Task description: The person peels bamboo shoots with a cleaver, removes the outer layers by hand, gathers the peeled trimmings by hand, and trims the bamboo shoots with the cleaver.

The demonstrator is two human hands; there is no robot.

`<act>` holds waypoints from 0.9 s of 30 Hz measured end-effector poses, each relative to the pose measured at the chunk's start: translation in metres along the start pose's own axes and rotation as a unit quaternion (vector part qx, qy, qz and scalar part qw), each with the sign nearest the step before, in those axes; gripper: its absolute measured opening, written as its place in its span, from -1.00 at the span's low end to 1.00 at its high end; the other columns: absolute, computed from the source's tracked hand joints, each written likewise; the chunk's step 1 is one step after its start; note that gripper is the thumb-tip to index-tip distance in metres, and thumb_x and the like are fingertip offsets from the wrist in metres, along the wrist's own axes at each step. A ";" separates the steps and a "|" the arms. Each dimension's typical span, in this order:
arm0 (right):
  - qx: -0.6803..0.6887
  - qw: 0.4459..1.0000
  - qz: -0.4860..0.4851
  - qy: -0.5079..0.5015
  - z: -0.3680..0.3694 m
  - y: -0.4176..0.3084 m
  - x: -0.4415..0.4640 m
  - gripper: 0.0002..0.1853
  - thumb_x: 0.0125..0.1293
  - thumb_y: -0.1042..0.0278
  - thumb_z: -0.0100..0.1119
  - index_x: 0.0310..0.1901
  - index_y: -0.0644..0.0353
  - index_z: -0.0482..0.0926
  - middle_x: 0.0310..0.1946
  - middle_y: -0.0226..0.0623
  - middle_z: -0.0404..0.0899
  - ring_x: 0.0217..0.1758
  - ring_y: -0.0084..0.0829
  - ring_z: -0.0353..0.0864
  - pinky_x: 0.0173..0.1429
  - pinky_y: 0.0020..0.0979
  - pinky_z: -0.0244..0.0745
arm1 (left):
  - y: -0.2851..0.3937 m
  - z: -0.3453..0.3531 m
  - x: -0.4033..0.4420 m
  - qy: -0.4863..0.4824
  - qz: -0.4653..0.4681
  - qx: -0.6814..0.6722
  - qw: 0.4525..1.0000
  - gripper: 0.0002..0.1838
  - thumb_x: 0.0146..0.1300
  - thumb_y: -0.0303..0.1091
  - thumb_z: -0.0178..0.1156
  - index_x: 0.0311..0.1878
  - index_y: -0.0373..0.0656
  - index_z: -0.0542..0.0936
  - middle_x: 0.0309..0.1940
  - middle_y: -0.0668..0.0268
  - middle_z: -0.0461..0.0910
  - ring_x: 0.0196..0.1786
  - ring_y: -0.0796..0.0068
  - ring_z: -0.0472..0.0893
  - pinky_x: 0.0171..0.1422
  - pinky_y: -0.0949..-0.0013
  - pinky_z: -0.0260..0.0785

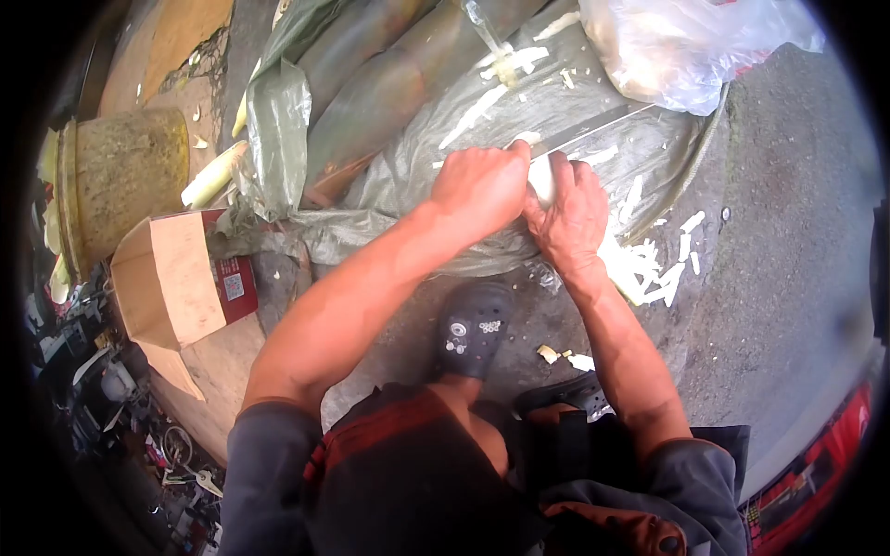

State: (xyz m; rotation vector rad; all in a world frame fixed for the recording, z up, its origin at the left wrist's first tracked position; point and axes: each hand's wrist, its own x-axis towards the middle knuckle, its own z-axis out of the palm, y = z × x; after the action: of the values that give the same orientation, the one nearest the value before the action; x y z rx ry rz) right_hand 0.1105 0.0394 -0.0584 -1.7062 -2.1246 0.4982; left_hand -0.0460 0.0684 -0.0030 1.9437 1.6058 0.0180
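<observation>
My left hand (482,185) is closed around the handle end of a knife, whose long blade (589,130) points up and to the right above the green-grey sheet (408,176). Beside it, my right hand (570,213) grips a white peeled piece (542,181), fingers bent over its right side. The two hands almost touch, and the knife's handle is hidden inside my left fist. White cut strips (649,273) lie in a pile right of my right wrist, and more pieces are scattered over the sheet.
A clear plastic bag (667,46) rests at the upper right. On the left stand a stained yellowish bucket (130,176) and an open cardboard box (176,278), with a pale green stalk (215,176) near them. Below the sheet is a dark clog (475,324) on my foot.
</observation>
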 end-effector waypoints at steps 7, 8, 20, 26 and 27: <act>-0.008 1.000 -0.017 0.002 0.000 -0.005 -0.009 -0.33 0.05 0.04 0.41 0.18 0.16 0.49 -0.18 -0.14 0.46 -0.10 -0.10 0.48 -0.03 -0.11 0.35 | -0.013 0.002 0.009 -0.013 -0.035 -0.018 0.999 -0.72 0.25 -0.41 0.09 -0.01 -0.30 0.55 -0.39 -0.09 0.68 -0.25 -0.17 0.68 -0.11 -0.11 0.50; -0.007 1.000 -0.010 -0.003 0.000 -0.005 -0.008 -0.32 0.05 0.03 0.40 0.19 0.16 0.48 -0.16 -0.14 0.46 -0.08 -0.09 0.48 -0.02 -0.10 0.35 | -0.018 0.004 0.009 0.011 -0.041 -0.032 0.999 -0.72 0.27 -0.40 0.08 0.01 -0.28 0.55 -0.40 -0.08 0.68 -0.25 -0.18 0.68 -0.11 -0.11 0.49; 0.018 0.995 0.026 -0.092 -0.005 -0.006 -0.005 -0.22 0.07 0.09 0.32 0.31 0.29 0.35 -0.04 -0.01 0.49 -0.01 -0.03 0.50 0.01 -0.05 0.41 | -0.007 -0.031 -0.147 -0.026 -0.150 -0.075 0.986 -0.82 0.31 -0.43 0.10 -0.05 -0.24 0.49 -0.52 -0.07 0.63 -0.42 -0.21 0.63 -0.30 -0.19 0.43; 0.022 0.994 0.032 -0.103 -0.004 -0.006 -0.004 -0.23 0.06 0.11 0.32 0.30 0.28 0.36 -0.06 -0.03 0.48 -0.03 -0.02 0.49 0.01 -0.03 0.40 | -0.005 -0.009 -0.154 -0.002 -0.135 -0.047 0.990 -0.79 0.31 -0.42 0.14 -0.01 -0.20 0.53 -0.59 -0.04 0.59 -0.46 -0.21 0.61 -0.34 -0.16 0.40; 0.017 0.994 0.033 -0.100 -0.003 -0.007 -0.005 -0.23 0.06 0.11 0.32 0.30 0.28 0.36 -0.06 -0.03 0.48 -0.03 -0.03 0.49 0.01 -0.04 0.40 | -0.005 -0.008 -0.150 -0.004 -0.139 -0.058 0.988 -0.79 0.31 -0.42 0.14 -0.01 -0.20 0.53 -0.59 -0.05 0.59 -0.47 -0.22 0.60 -0.34 -0.16 0.40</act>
State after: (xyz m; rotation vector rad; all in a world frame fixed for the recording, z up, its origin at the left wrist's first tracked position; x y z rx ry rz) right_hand 0.1072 0.0337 -0.0525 -1.7774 -2.1869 0.7492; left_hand -0.0931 -0.0620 0.0559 1.6161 1.8154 -0.0094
